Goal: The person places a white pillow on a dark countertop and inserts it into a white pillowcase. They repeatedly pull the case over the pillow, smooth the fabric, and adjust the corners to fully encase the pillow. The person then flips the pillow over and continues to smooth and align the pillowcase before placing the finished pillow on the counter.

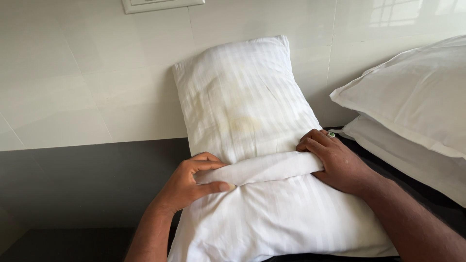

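The striped white pillow (242, 102) stood propped against the tiled wall (73, 73), its pillowcase (286, 218) gathered in a rolled band at mid-height. The left hand (191, 182) was clamped on the band's left end; the right hand (335, 157) was closed over its right end. Risk, in my judgement: uneven pulling could skew the case or tip the pillow towards the two stacked pillows (417, 111) at the right.
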